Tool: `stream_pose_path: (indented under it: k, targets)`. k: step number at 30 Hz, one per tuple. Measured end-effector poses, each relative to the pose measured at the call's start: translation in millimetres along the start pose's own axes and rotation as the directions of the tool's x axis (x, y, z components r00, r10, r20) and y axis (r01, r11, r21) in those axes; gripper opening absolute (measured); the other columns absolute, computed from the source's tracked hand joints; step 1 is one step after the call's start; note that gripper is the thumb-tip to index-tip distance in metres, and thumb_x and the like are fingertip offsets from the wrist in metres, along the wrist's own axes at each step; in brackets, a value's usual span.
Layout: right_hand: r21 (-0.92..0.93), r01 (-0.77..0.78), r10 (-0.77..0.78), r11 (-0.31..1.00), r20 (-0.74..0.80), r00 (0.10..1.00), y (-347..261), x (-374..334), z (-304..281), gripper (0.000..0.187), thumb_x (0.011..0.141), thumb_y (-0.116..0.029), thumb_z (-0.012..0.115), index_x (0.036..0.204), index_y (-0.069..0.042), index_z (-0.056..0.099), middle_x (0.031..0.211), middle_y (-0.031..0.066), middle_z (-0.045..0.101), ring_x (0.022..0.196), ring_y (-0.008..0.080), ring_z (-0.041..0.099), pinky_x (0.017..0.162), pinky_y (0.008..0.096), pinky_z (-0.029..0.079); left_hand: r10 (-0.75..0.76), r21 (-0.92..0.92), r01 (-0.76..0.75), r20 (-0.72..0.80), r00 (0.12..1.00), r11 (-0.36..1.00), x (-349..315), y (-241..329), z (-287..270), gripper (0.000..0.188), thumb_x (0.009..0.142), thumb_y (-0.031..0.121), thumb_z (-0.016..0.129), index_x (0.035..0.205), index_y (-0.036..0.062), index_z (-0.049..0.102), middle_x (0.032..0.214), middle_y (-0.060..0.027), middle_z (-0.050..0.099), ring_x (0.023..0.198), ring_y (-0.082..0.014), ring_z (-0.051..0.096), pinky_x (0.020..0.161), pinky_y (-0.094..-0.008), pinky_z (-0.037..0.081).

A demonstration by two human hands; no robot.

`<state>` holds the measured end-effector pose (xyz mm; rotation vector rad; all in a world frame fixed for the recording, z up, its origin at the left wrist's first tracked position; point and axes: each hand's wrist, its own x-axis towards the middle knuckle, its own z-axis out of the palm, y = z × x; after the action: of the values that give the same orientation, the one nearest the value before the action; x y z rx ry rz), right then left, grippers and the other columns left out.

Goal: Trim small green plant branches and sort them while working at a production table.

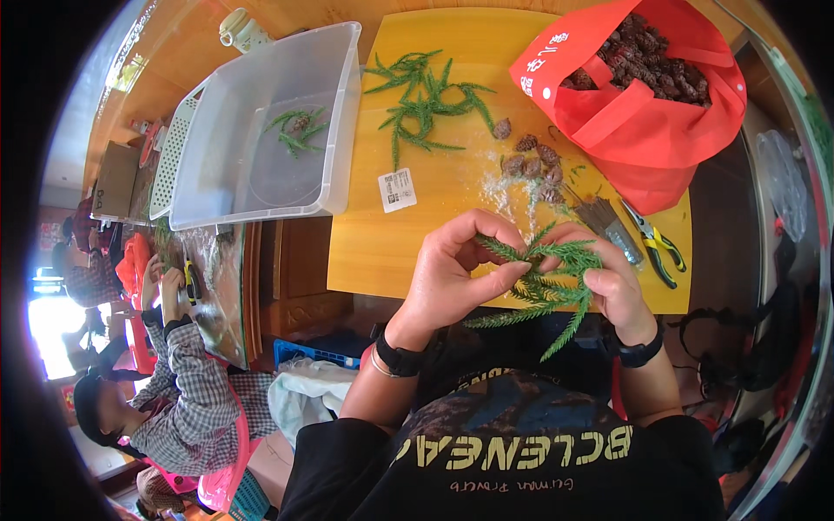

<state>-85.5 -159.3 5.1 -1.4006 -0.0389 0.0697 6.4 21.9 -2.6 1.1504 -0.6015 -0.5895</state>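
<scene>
Holds green sprig [556, 293] in left hand [456, 265] and right hand [621, 286] over near edge of yellow board [373, 252].
Pinches it between left thumb and fingertips, grasps opposite side with right thumb and fingers. Has yellow-handled pliers [653, 243] just beside right hand, loose pine cones [532, 168] farther up board, red bag [638, 148] of more cones [647, 65] at upper right, clear plastic bin [341, 130] holding another sprig [298, 130] at upper left.

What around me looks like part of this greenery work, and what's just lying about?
Likely part of the job:
held green sprig
loose green sprigs
loose pinecones
red bag of pinecones
brown stem bundle
yellow-and-black pliers
clear plastic bin

Apparently just lying about:
lidded cup
pale cloth
clear plastic bag
</scene>
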Motion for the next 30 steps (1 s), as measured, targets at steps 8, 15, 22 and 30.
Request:
stream_pose_path:
  k: [8,15,22,30]
  targets:
    - [-0.171,0.102,-0.092,0.980,0.063,0.994,4.7,2.9,-3.3,0.034,0.071,-0.020,0.047,0.095,0.004,0.055,0.107,0.0154,0.050,0.100,0.0254,0.050,0.090,0.0353,0.038,0.161,0.177,-0.161,0.012,0.987,0.971,-0.4,2.1,-2.9,0.022,0.067,-0.010,0.069,0.082,0.0015,0.057,0.084,-0.0087,0.058,0.081,-0.0155,0.057,0.073,-0.0269,0.047]
    - [-0.246,0.273,-0.261,0.930,0.082,0.962,12.3,3.4,-6.9,0.032,0.075,-0.015,0.052,0.103,-0.001,0.054,0.110,0.0166,0.051,0.104,0.0258,0.049,0.091,0.0359,0.036,0.403,0.471,-0.432,0.167,0.900,0.769,-1.1,4.6,-7.1,0.025,0.063,-0.011,0.071,0.080,0.0020,0.058,0.084,-0.0072,0.058,0.079,-0.0162,0.057,0.068,-0.0267,0.048]
    - [-0.681,0.049,-0.275,0.731,-0.229,0.934,10.9,-0.6,-21.1,0.027,0.077,-0.003,0.059,0.104,-0.001,0.055,0.104,0.0092,0.055,0.092,0.0193,0.054,0.079,0.0271,0.042,-0.035,0.601,0.200,-0.274,0.961,0.774,-7.3,5.2,-41.7,0.016,0.071,-0.005,0.066,0.084,-0.0007,0.057,0.076,-0.0035,0.058,0.070,-0.0098,0.059,0.067,-0.0225,0.048]
    - [-0.924,-0.160,-0.259,0.346,-0.258,0.931,31.6,-0.6,-49.9,0.020,0.077,-0.001,0.061,0.096,-0.004,0.058,0.087,0.0103,0.057,0.075,0.0238,0.060,0.063,0.0308,0.047,0.281,0.974,0.053,-0.116,0.953,0.220,3.5,-12.8,-52.4,0.035,0.071,0.009,0.069,0.103,0.0031,0.055,0.101,-0.0142,0.057,0.097,-0.0310,0.053,0.084,-0.0374,0.043]
